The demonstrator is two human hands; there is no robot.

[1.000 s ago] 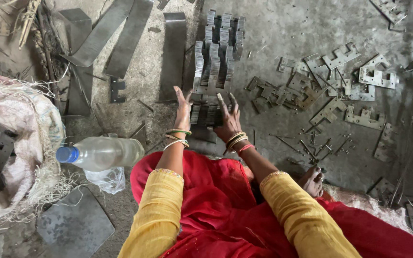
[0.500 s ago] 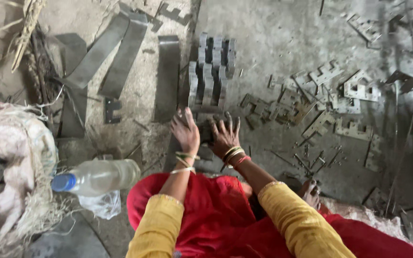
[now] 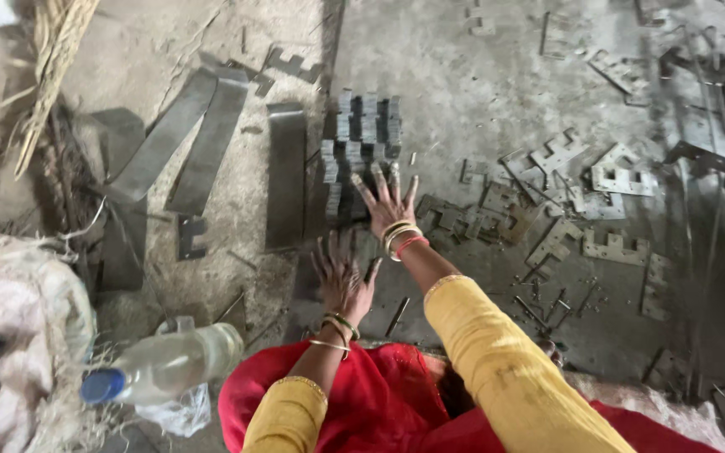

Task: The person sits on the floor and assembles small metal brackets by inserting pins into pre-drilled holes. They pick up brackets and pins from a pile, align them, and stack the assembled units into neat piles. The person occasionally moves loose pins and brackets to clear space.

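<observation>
Several rows of notched metal plates (image 3: pixel 361 151) stand stacked on the concrete floor (image 3: pixel 463 92), flat steel strips (image 3: pixel 203 138) just to their left and loose cut pieces (image 3: pixel 564 201) scattered right. Judging by the reach, stacking is under way. The right hand (image 3: pixel 389 204), fingers spread, presses against the stack's near end; the left hand (image 3: pixel 341 277), also spread and empty, rests on the floor nearer the body.

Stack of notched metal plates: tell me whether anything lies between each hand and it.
Nothing visible does. The right hand already rests with spread fingers on the near end of the stack of notched metal plates. The left hand lies flat on the floor nearer the person, with only bare floor between it and the stack.
</observation>
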